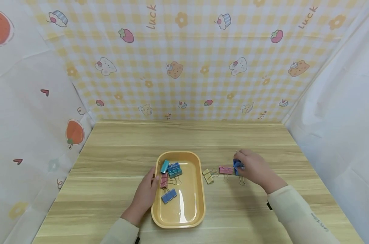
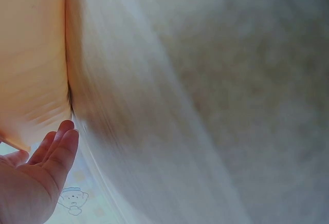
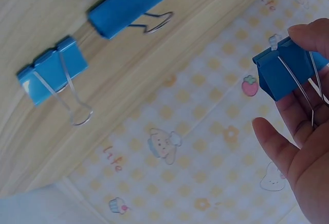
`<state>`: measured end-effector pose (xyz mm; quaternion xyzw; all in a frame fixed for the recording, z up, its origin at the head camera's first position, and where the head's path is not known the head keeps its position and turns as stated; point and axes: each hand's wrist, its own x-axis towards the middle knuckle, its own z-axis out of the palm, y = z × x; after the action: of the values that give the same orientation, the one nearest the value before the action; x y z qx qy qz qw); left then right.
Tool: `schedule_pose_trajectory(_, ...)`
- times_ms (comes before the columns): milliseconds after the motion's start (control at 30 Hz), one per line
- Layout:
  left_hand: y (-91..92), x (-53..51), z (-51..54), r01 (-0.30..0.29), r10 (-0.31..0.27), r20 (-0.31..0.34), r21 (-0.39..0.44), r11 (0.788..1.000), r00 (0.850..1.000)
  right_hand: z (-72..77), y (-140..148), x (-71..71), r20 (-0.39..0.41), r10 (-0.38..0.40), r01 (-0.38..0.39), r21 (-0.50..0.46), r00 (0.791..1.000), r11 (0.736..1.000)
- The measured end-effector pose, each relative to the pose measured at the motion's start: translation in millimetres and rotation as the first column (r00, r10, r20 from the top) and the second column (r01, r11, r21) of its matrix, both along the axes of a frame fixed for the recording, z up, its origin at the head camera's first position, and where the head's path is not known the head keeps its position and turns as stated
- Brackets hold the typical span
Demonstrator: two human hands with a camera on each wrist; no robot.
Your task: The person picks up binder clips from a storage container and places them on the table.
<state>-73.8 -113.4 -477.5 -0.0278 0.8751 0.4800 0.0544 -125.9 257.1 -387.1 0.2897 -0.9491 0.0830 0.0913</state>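
My right hand pinches a blue binder clip between thumb and fingers, its wire handles hanging free. In the right wrist view two more blue binder clips, a nearer one and a farther one, lie on the table. At the left side of a yellow tray, my left hand rests with its fingers fairly straight against the outer wall. Inside the tray's left half lie several clips, including a teal clip, a pink clip and a blue clip.
Right of the tray, yellow binder clips and a pink binder clip lie on the wood-grain table. A checked cloth hangs behind the table, with white cloth at both sides.
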Motion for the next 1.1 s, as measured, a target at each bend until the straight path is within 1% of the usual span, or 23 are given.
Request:
schedule_pose_trajectory(133, 0.2, 0.4, 0.3, -0.002, 0.002, 0.0, -0.002, 1.0, 1.0, -3.4, 10, -1.8, 0.001, -0.028, 0.028, 0.018, 1.0, 0.999)
schedule_pose_trajectory(267, 0.9, 1.2, 1.3, -0.003, 0.003, -0.013, -0.011, 1.0, 1.0, -5.3, 19, -3.2, 0.021, -0.067, 0.066, 0.029, 0.998, 0.997)
schedule_pose_trajectory(533, 1.8, 2.3, 3.9, 0.001, -0.002, -0.013, -0.02, 1.0, 1.0, -9.7, 36, -7.7, 0.049, -0.122, 0.12, 0.029, 0.991, 0.992)
schedule_pose_trajectory(767, 0.9, -0.1, 0.0, -0.001, 0.001, -0.009, -0.015, 1.0, 1.0, -12.6, 52, -8.1, 0.055, -0.146, 0.144, 0.041, 0.988, 0.989)
schedule_pose_trajectory(1100, 0.6, -0.5, -1.7, -0.002, 0.002, -0.007, -0.012, 1.0, 1.0, -22.1, 77, -8.7, 0.078, -0.219, 0.214, 0.063, 0.973, 0.975)
